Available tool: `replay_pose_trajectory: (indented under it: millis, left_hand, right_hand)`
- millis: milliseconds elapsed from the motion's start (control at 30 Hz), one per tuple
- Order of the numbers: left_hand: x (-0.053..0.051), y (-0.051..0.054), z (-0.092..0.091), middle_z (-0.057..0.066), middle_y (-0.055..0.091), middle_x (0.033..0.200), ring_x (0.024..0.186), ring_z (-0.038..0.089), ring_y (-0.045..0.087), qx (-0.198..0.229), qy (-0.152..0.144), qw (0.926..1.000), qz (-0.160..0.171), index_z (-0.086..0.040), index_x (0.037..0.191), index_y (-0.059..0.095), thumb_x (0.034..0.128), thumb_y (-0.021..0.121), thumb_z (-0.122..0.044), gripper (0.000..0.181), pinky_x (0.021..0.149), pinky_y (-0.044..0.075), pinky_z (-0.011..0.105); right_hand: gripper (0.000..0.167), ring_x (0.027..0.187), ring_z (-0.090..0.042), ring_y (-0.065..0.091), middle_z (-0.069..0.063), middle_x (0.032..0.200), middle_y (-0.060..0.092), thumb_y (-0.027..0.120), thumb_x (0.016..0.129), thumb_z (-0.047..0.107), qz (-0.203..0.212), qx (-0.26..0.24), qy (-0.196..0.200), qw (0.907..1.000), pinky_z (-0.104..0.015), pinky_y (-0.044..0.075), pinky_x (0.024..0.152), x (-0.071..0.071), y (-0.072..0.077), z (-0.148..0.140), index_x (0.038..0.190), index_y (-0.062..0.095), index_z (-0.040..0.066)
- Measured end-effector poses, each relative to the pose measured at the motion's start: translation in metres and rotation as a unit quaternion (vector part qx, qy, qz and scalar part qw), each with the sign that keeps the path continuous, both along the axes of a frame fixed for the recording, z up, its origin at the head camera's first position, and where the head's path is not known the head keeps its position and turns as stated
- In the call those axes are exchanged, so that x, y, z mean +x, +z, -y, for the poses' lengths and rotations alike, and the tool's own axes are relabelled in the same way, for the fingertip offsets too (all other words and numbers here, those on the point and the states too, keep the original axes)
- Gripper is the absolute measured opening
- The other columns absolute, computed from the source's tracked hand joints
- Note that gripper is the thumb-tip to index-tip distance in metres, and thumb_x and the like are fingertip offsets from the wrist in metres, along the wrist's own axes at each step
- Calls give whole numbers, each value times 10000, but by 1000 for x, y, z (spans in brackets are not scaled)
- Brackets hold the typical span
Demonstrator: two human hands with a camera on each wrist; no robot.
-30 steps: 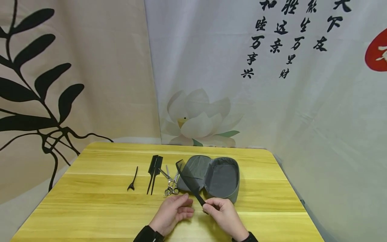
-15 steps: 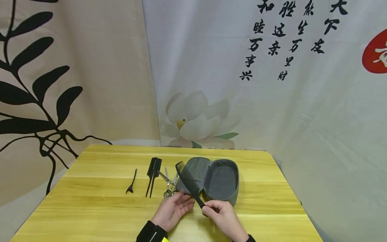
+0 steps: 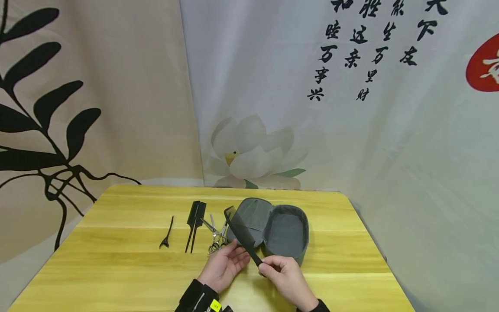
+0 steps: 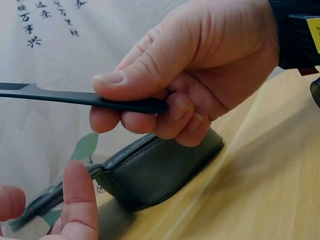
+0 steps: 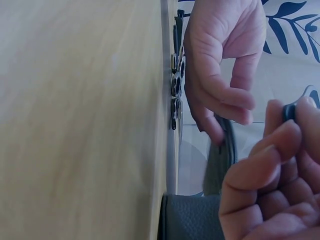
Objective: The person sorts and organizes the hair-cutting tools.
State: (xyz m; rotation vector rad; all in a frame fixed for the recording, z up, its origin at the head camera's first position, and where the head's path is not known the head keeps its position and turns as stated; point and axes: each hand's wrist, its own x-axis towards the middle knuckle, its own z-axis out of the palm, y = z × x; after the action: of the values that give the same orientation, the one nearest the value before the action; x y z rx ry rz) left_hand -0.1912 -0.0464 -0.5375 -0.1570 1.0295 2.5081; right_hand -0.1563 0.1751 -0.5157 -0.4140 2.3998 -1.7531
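My right hand (image 3: 286, 277) pinches the handle end of a black comb (image 3: 242, 237) between thumb and fingers. The comb slants up and left above the table, its toothed part overlapping the grey case's opened lid (image 3: 249, 213). In the left wrist view the comb's handle (image 4: 65, 97) runs under the right thumb. My left hand (image 3: 225, 268) is held beside the comb, palm turned up and fingers relaxed, gripping nothing. In the right wrist view the left hand (image 5: 225, 55) appears apart from the comb's handle end (image 5: 289, 112). Two pairs of scissors (image 3: 215, 238) lie just beyond the left fingers.
The unzipped grey case (image 3: 305, 240) stands on the wooden table (image 3: 351, 260) with its lid folded left. Further left lie two black combs with thin tails (image 3: 196, 223) and a slim black piece with a forked end (image 3: 166, 236). A printed curtain (image 3: 253, 86) hangs behind.
My left hand has turned its palm further upward and shifted slightly forward toward the scissors. The right hand keeps its pinch on the comb, nearly still. The head view has shifted a little.
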Motion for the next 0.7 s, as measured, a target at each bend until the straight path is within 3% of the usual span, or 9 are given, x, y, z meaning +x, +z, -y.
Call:
replay_pose_trajectory:
  millis: [267, 467, 700]
  left_hand:
    - [-3, 2, -4, 15, 753, 945, 912, 152, 730, -185, -124, 9994, -268, -129, 1078, 651, 1153, 493, -260, 218, 900, 625, 310]
    - [-8, 1, -11, 21, 737, 890, 843, 147, 719, -632, 38, 9977, -224, -99, 1119, 670, 1158, 481, -282, 265, 832, 626, 310]
    - [-14, 2, -20, -10, 720, 772, 705, 94, 711, -1204, 136, 9920, -347, -67, 1063, 655, 1149, 507, -230, 237, 713, 631, 271]
  right_hand:
    - [275, 733, -7, 623, -185, 923, 770, 742, 1015, 232, 31, -94, -8, 10000, -201, 524, 671, 1, 3, 0, 1072, 785, -34]
    - [273, 714, -4, 613, -179, 905, 767, 741, 1016, 235, -61, -94, -20, 9999, -202, 519, 652, 1, 3, -1, 1051, 786, -32]
    - [271, 688, 0, 595, -175, 885, 759, 741, 1017, 237, -147, -83, -21, 9999, -198, 513, 632, 0, 3, -2, 1037, 786, -30]
